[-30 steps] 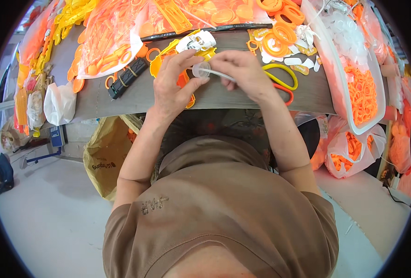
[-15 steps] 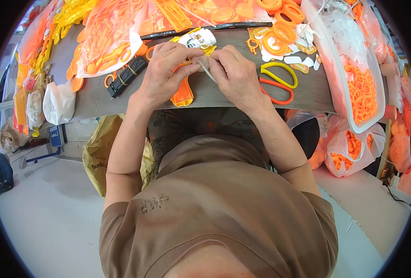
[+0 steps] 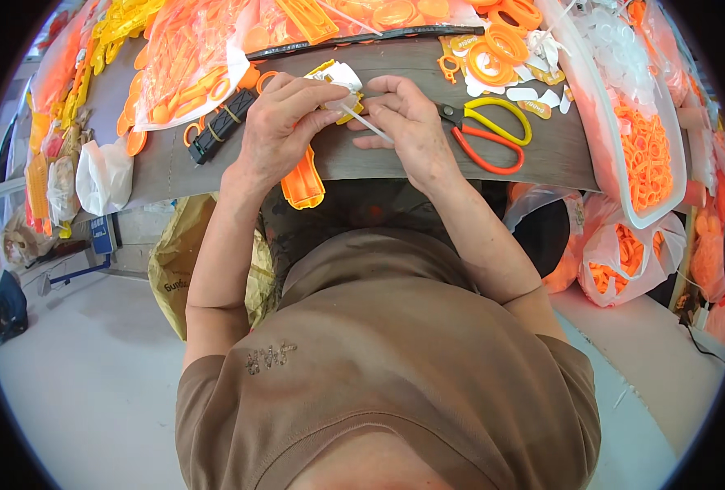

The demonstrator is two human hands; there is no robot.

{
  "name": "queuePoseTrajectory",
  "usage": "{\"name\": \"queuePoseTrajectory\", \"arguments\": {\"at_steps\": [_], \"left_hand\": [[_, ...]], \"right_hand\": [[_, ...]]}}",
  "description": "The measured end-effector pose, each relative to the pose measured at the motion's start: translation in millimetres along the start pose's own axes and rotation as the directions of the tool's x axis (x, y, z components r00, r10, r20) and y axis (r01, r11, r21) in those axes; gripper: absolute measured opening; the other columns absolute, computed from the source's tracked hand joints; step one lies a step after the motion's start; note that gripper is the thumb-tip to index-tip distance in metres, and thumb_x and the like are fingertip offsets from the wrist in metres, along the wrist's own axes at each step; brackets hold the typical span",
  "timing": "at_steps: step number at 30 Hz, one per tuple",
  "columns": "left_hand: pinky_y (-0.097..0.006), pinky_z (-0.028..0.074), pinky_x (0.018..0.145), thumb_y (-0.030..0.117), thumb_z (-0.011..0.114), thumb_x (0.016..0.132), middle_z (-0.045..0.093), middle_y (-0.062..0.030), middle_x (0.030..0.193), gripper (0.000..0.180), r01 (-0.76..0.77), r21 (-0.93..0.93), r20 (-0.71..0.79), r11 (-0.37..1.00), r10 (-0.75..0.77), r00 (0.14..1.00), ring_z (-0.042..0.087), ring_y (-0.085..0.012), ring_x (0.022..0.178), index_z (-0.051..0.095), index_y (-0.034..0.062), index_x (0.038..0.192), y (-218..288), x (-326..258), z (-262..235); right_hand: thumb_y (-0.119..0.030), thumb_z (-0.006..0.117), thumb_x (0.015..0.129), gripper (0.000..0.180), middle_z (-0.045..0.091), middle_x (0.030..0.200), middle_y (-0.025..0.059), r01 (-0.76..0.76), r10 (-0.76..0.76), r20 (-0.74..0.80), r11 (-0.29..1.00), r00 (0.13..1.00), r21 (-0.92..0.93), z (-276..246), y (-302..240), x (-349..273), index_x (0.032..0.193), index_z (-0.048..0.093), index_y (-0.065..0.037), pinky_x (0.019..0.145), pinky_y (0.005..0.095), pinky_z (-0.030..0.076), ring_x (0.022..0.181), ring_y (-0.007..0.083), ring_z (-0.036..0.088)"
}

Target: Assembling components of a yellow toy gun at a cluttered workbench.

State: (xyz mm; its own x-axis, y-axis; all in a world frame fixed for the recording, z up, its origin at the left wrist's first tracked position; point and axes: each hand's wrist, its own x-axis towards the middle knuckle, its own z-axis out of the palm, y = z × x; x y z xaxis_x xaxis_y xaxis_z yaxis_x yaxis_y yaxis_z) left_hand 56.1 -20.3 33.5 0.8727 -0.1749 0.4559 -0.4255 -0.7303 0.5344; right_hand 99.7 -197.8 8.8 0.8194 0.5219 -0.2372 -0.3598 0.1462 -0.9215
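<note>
My left hand point(image 3: 281, 122) is closed in a pinch on a thin white plastic stick point(image 3: 368, 123) near its upper end. A small translucent piece seems to sit at that end, mostly hidden by the fingertips. The stick slants down toward my right hand point(image 3: 411, 126), whose fingers are spread around its lower end; a firm grip does not show. From under my left hand an orange plastic part point(image 3: 303, 184) juts past the table's front edge; whether the hand touches it is hidden. Just behind the hands lies a white and yellow plastic piece point(image 3: 342, 75).
Pliers point(image 3: 493, 135) with one yellow and one red handle lie right of my right hand. A banded black bundle point(image 3: 222, 126) lies left. Bags of orange parts point(image 3: 187, 69) cover the back. A white bin point(image 3: 679, 175) of orange rings stands at the right edge.
My right hand has opened from its pinch beside the left one and moved slightly right. More of the white stick shows. The orange part has shifted left and toward me.
</note>
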Motion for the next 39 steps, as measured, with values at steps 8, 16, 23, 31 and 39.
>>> {"name": "queuePoseTrajectory", "arguments": {"at_steps": [8,16,23,31,39], "left_hand": [[-0.031,0.047,0.067,0.010,0.068,0.077,0.066,-0.0022,0.091,0.018,-0.103,0.138,0.030,0.985,0.100,0.995,0.055,-0.0212,0.076,0.070,0.0107,0.094,0.8,-0.8,0.0],[-0.030,0.048,0.067,0.009,0.066,0.078,0.066,-0.0025,0.091,0.019,-0.108,0.156,0.055,0.982,0.100,0.993,0.054,-0.0213,0.076,0.070,0.0108,0.096,-4.8,0.0,-1.1],[-0.030,0.048,0.065,0.009,0.066,0.078,0.066,-0.0027,0.090,0.016,-0.134,0.154,0.043,0.979,0.129,0.991,0.054,-0.0212,0.073,0.069,0.0086,0.094,-7.8,0.2,0.6],[-0.030,0.046,0.071,0.005,0.066,0.077,0.063,-0.0043,0.094,0.023,-0.122,0.096,0.080,0.988,0.115,0.990,0.054,-0.0214,0.080,0.068,0.0078,0.099,-11.4,-4.5,-1.2],[-0.027,0.044,0.081,-0.001,0.063,0.079,0.059,-0.0047,0.100,0.029,0.201,-0.260,0.166,0.945,-0.161,0.973,0.054,-0.0174,0.095,0.065,0.0043,0.108,-18.5,-4.8,-10.8]], "right_hand": [[-0.005,0.048,0.090,0.032,0.057,0.107,0.0178,-0.091,0.082,0.042,0.958,0.996,0.271,4.8,9.1,-4.2,0.120,0.040,0.005,0.086,0.0404,0.052,0.097,0.0272,0.061],[-0.003,0.048,0.090,0.025,0.058,0.109,0.0175,-0.032,0.026,0.021,0.908,0.999,0.417,15.3,17.3,-10.3,0.113,0.045,0.008,0.092,0.0412,0.048,0.101,0.0267,0.060],[-0.002,0.048,0.090,0.025,0.059,0.110,0.0175,0.037,-0.047,0.007,0.873,0.999,0.486,17.9,25.5,-12.4,0.113,0.050,0.009,0.093,0.0414,0.048,0.102,0.0254,0.060],[-0.003,0.048,0.090,0.028,0.060,0.110,0.0169,0.090,-0.112,0.013,0.860,0.994,0.502,19.8,27.8,-13.7,0.114,0.053,0.009,0.093,0.0409,0.048,0.102,0.0246,0.060],[-0.003,0.047,0.090,0.035,0.058,0.117,0.0172,0.119,-0.165,0.045,0.849,0.985,0.515,19.3,33.7,-11.5,0.122,0.049,0.009,0.095,0.0396,0.046,0.106,0.0255,0.059]]}}
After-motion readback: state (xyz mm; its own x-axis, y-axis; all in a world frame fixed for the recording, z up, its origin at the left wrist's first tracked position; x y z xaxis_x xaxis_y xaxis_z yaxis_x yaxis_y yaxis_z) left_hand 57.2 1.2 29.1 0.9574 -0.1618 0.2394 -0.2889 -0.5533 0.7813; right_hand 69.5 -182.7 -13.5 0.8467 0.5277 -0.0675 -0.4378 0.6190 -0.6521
